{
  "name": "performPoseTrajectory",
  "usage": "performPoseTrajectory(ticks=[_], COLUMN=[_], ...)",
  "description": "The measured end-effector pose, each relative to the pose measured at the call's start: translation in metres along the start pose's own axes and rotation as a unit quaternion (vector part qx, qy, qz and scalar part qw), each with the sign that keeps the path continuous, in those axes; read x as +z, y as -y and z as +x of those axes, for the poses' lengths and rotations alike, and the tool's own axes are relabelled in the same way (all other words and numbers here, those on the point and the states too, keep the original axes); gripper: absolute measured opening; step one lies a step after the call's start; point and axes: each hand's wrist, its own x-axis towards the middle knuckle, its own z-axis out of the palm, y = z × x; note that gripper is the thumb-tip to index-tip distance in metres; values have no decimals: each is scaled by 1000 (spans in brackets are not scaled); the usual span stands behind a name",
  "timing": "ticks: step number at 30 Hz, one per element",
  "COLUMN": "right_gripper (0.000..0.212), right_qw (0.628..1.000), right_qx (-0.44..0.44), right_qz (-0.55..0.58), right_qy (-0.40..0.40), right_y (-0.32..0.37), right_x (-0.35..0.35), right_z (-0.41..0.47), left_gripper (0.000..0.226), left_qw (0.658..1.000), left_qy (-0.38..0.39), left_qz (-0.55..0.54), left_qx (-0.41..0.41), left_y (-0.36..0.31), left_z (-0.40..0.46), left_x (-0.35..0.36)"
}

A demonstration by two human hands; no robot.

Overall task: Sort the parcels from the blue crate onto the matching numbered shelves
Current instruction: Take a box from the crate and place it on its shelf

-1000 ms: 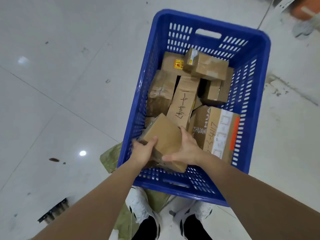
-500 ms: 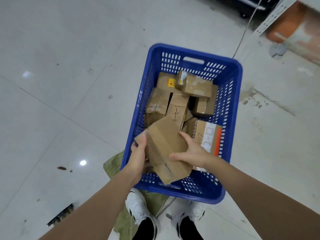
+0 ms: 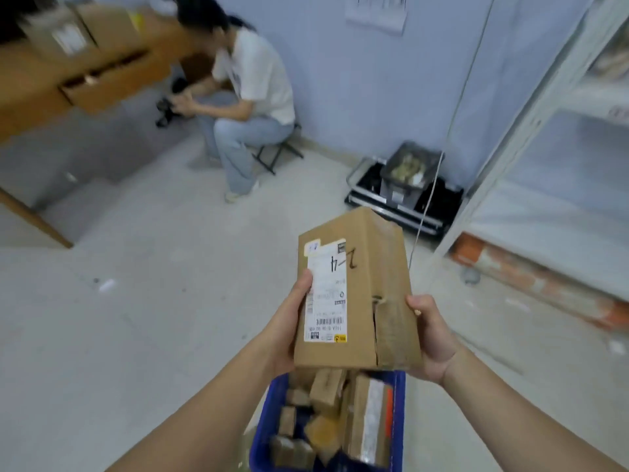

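Gripping a creased cardboard parcel [image 3: 360, 294] with a white label, left hand [image 3: 289, 321] and right hand [image 3: 430, 335] hold it upright above the blue crate [image 3: 263, 434] of boxes, a seated person [image 3: 245, 97] beyond by the wooden desk [image 3: 41, 86].

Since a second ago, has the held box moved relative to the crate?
Yes. The box, gripped by the left hand and right hand, has come up out of the crate and is now held above its far rim, label up.
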Motion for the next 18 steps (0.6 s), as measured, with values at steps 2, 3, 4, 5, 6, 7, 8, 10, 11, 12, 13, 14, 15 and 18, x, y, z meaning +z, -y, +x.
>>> performPoseTrajectory(ticks=[2,3,4,5,6,7,8,10,11,12,13,14,15,18], right_gripper=[72,69,66,64,63,62,61,74,85,96,100,97,91,95], right_qw=[999,997,995,992,987,979,970,945,935,922,908,893,881,851], right_qx=[-37,-55,-74,-92,-113,-137,-160,-200,-215,-234,-253,-276,-296,-346], right_qz=[-24,-42,-65,-86,-112,-146,-182,-253,-278,-302,-325,-343,-351,-366], right_qy=[23,20,14,7,-6,-20,-31,-42,-53,-66,-77,-94,-112,-151], right_y=[35,50,67,83,98,113,125,148,156,164,170,175,178,188], right_x=[37,54,72,89,105,121,135,164,179,191,203,215,226,245], right_z=[-34,-48,-65,-81,-96,-111,-123,-152,-167,-181,-192,-204,-216,-252], left_gripper=[57,55,54,52,51,50,51,68,83,94,97,96,93,87], left_qw=[1000,999,997,995,992,987,980,958,947,937,927,917,910,899], left_qy=[1,-2,-7,-9,-10,-9,-9,-17,-14,-13,-11,-6,5,54], left_qz=[5,7,14,23,35,48,59,77,85,92,93,97,100,136], left_qx=[31,49,71,93,119,153,192,275,308,337,363,387,403,412], left_y=[-40,-55,-72,-88,-102,-116,-129,-157,-168,-178,-186,-194,-199,-216], left_z=[-50,-70,-91,-112,-134,-151,-162,-187,-198,-207,-214,-224,-235,-256], left_x=[25,34,44,52,62,71,78,95,104,113,122,132,142,160])
